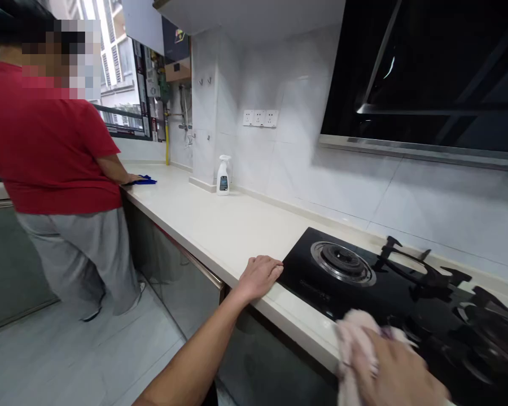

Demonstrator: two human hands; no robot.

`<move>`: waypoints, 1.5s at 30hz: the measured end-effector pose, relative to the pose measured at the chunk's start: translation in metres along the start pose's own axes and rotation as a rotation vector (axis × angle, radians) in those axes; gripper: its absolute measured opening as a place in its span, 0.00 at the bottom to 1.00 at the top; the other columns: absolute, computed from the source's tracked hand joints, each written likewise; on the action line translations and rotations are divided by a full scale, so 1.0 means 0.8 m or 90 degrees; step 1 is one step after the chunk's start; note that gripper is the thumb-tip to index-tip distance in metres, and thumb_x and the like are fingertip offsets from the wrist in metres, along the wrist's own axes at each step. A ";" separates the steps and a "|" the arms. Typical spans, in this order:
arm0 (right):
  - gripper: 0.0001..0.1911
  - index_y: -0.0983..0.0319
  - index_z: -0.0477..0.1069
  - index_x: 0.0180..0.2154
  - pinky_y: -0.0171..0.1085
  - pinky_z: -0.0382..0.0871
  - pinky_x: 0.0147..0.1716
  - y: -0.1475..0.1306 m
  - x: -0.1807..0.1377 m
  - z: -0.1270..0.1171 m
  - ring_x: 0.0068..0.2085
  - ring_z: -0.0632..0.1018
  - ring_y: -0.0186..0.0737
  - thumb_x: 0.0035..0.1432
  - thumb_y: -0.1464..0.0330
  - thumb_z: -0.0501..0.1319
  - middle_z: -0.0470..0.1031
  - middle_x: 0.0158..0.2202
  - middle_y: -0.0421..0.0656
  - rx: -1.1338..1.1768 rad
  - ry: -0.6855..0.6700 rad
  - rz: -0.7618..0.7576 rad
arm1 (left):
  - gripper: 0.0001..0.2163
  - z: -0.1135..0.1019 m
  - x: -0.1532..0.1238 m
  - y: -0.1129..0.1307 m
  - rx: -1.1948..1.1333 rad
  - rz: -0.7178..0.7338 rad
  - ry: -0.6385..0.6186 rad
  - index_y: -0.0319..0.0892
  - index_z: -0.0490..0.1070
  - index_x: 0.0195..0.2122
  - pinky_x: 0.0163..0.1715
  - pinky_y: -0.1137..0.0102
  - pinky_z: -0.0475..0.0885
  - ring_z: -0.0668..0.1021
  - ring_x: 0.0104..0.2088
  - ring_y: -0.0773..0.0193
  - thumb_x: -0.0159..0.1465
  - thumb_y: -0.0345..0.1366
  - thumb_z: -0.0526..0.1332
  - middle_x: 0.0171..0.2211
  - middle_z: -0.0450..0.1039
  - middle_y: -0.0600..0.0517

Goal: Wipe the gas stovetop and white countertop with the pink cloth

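My left hand (260, 276) lies flat on the front edge of the white countertop (228, 225), its fingertips at the left side of the black gas stove (309, 287). In my right hand (400, 369) is a pale pink cloth (355, 344), pressed against the front edge of the stove. Hand and cloth are smeared by motion. Behind my left hand sits a round burner (342, 264) without its grate. A black pan support (427, 273) lies askew toward the back of the stove.
A white spray bottle (223, 176) stands by the wall. At left, a person in a red shirt (51, 141) has a hand on a blue cloth (146, 180) on the counter. A dark range hood (432, 73) hangs over the stove. Wall sockets (260, 118) are above the counter.
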State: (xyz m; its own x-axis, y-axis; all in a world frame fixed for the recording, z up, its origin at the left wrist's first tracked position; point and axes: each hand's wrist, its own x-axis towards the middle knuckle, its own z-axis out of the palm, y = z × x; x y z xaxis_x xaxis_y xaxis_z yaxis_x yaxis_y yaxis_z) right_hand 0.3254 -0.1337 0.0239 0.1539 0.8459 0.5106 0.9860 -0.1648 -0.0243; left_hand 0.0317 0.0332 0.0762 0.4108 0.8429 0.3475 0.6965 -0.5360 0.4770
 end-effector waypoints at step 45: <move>0.32 0.57 0.66 0.68 0.58 0.43 0.74 -0.188 0.130 0.007 0.75 0.54 0.53 0.67 0.54 0.59 0.56 0.75 0.50 0.408 -0.211 -0.318 | 0.20 0.006 0.019 -0.034 -0.110 -0.021 0.036 0.52 0.76 0.60 0.69 0.53 0.62 0.71 0.66 0.54 0.75 0.48 0.51 0.65 0.73 0.50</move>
State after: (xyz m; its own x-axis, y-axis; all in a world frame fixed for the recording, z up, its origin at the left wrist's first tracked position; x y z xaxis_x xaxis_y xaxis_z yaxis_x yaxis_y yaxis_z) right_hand 0.1931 -0.0180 0.0763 -0.3928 0.8635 0.3164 0.7736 0.4963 -0.3940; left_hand 0.0220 0.0605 0.0647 0.3516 0.8593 0.3715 0.5958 -0.5115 0.6192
